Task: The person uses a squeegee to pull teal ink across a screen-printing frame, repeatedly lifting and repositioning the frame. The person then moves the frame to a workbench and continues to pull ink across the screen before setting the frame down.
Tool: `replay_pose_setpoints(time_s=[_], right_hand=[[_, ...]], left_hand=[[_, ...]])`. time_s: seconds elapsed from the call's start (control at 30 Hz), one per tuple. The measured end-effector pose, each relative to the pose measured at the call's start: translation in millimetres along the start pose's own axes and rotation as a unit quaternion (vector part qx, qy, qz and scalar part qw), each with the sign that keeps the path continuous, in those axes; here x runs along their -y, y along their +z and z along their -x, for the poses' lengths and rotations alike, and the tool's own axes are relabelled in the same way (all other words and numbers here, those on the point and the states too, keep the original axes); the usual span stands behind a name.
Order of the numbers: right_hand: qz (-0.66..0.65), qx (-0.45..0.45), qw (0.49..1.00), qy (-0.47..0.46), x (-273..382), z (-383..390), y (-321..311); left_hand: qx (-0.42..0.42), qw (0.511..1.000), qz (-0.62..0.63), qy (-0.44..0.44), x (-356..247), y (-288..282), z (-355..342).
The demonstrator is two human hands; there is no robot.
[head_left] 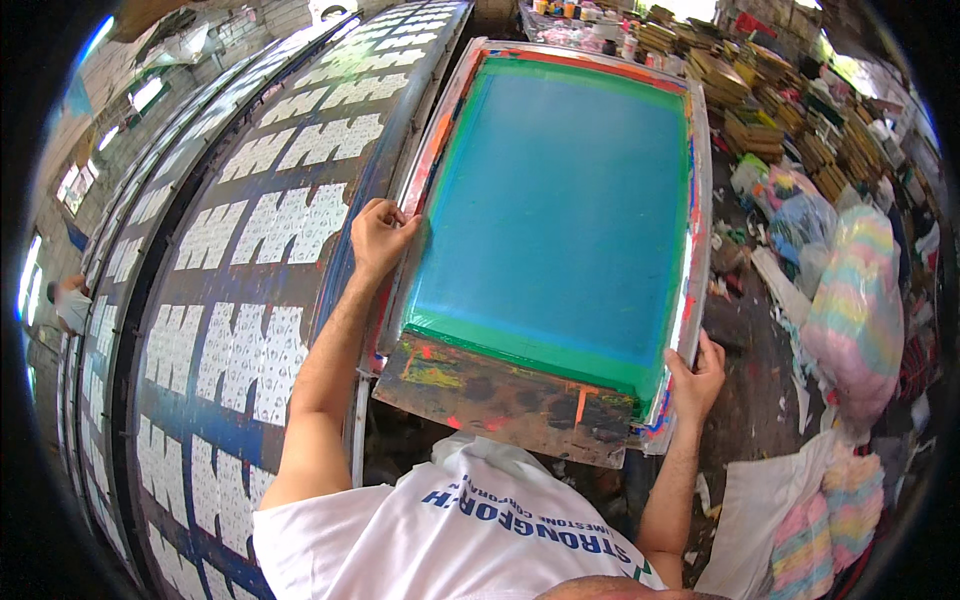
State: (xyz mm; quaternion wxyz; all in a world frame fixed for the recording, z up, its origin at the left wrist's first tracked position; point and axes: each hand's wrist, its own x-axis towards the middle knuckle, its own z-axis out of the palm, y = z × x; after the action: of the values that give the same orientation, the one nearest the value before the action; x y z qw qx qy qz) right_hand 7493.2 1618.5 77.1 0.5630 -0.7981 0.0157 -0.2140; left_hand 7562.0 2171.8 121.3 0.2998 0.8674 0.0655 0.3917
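Observation:
A large screen printing frame (560, 210) lies in front of me, its mesh blue-green with a green border and its pale rim smeared with red and blue ink. My left hand (380, 237) is closed on the frame's left edge, fingers curled and thumb over the rim. Lower down on the opposite side, my right hand (697, 378) pinches the right edge near the close corner, some fingers hidden beneath it. Below the frame's near edge sticks out a paint-stained board (500, 395), brown with yellow, red and orange marks.
Left of the frame runs a long dark table (335, 215) with rows of white patterned cut fabric pieces (290, 222). A person (72, 303) stands beyond it. On the right are bagged striped fabric (853, 310), a white cloth (765, 510) and stacked wooden frames (755, 130). Small bottles (628, 47) stand behind.

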Motion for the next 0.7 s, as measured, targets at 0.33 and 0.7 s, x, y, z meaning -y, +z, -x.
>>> replay_pose_setpoints(time_s=[0.33, 0.7], right_hand=[[-0.055, 0.058, 0.997, 0.02, -1.6, -89.1, 190.7], [-0.035, 0.127, 0.99, 0.04, -8.1, -173.0, 328.8]], left_hand=[[-0.007, 0.993, -0.092, -0.067, 144.3, -19.3, -118.5], [0.009, 0.988, -0.142, -0.059, 213.3, -38.2, -172.4]])
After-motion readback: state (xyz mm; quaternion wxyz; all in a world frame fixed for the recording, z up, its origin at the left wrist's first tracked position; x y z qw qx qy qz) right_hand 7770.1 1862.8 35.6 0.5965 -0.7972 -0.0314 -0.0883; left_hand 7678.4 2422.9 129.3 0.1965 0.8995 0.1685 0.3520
